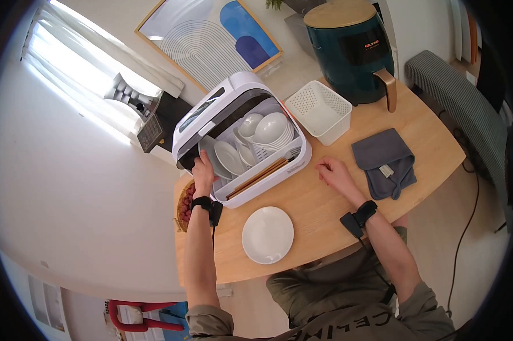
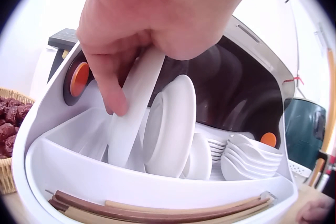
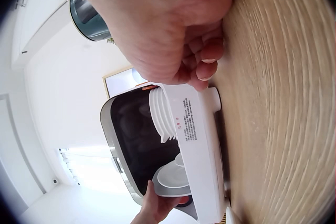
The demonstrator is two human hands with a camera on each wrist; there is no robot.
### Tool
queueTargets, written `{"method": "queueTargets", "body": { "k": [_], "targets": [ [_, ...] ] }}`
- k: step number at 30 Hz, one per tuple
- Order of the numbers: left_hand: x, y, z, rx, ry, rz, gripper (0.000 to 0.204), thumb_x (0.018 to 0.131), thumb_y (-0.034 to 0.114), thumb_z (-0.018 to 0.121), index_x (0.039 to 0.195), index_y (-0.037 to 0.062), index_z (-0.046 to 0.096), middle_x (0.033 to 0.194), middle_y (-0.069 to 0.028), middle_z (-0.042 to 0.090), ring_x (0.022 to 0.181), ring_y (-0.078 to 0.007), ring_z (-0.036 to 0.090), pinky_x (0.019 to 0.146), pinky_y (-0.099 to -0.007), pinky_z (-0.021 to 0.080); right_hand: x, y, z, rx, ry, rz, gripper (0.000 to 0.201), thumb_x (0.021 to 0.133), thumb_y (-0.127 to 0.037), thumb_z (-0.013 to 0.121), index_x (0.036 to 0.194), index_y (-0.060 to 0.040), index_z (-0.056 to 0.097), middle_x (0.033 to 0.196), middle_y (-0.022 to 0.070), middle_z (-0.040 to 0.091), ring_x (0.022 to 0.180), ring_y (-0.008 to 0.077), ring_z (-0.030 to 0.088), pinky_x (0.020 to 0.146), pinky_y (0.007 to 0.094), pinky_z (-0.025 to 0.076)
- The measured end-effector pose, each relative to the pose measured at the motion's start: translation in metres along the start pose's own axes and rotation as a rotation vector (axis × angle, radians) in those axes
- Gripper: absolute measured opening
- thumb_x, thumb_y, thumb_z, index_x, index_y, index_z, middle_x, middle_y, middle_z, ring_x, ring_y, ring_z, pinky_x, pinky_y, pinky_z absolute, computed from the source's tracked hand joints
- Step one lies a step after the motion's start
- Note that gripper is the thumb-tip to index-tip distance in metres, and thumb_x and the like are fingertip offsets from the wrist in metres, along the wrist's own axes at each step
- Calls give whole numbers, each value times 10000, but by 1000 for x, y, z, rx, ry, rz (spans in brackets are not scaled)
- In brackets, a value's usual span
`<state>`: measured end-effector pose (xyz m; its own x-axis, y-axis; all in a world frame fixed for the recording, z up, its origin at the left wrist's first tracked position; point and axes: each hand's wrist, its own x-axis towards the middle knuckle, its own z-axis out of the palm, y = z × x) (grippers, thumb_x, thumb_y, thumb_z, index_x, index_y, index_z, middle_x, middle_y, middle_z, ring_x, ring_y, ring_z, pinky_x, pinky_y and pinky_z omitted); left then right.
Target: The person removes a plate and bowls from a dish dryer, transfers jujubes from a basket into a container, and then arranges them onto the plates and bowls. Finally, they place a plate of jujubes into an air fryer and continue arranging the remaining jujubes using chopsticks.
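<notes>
Inside the white plastic box (image 2: 79, 170), my left grip (image 2: 147, 19) pinches a round, white, ceramic-looking plate (image 2: 132, 119). Probably brittle, it's best held by its rim. My right grip (image 1: 339, 176) curls loosely.

I have a pale wood-grained bench (image 1: 310, 219) before me. Beyond its far left, bright light pours through a window (image 1: 69, 62) hung with a sheer white curtain (image 1: 106, 34). A plain whitish wall (image 1: 80, 187) runs along the bench's left. Behind its far edge I see a framed abstract print (image 1: 205, 48); to its right, a grey ribbed chair back (image 1: 461, 94) above pale floor (image 1: 433, 244) crossed by a dark cable (image 1: 467, 233).
</notes>
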<state>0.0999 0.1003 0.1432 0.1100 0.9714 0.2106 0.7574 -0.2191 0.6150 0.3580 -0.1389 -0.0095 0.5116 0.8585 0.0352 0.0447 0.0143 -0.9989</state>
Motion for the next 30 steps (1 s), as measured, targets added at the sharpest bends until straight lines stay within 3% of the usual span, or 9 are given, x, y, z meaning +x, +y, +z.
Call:
{"method": "queueTargets", "body": {
  "k": [2,5,8,21,24,30],
  "targets": [
    [17,-19,5,275,115,214,644,1003,469,319,982,-122,575,876,-374,626,874,-472,649,635,-498,558,0,0,0,-14,2,-1,178,897,-162,583,894,5,645,638,64,631,492,113,555,454,280,428],
    [3,-3,2,213,68,86,624,1020,429,291,916,-108,590,763,-347,632,817,-480,650,707,-527,524,-2,-2,0,-17,9,-15,181,899,-162,581,900,8,645,641,68,634,499,119,559,456,282,429],
    [9,-11,5,256,90,128,606,1023,412,289,893,-101,583,744,-337,633,773,-496,643,726,-540,520,-1,-4,-1,-9,-5,9,183,899,-161,580,902,10,645,645,68,636,497,120,558,457,282,429],
    [8,-19,4,368,143,132,528,1026,354,339,901,-97,584,851,-376,622,846,-509,628,739,-563,513,-1,-5,-1,-13,-4,21,175,899,-160,587,902,4,648,639,74,638,483,120,554,442,284,422],
    [11,-26,1,437,209,205,570,1022,377,322,951,-114,604,792,-341,638,772,-472,655,715,-521,524,-1,-2,1,-18,1,3,174,899,-159,588,897,4,647,638,75,638,481,121,555,440,285,422],
    [-1,-18,-9,422,191,163,539,1017,377,340,976,-94,599,869,-357,632,884,-503,620,780,-555,492,1,2,1,2,5,-16,175,898,-161,589,895,4,647,631,76,636,480,124,556,442,289,425]
  ]
}}
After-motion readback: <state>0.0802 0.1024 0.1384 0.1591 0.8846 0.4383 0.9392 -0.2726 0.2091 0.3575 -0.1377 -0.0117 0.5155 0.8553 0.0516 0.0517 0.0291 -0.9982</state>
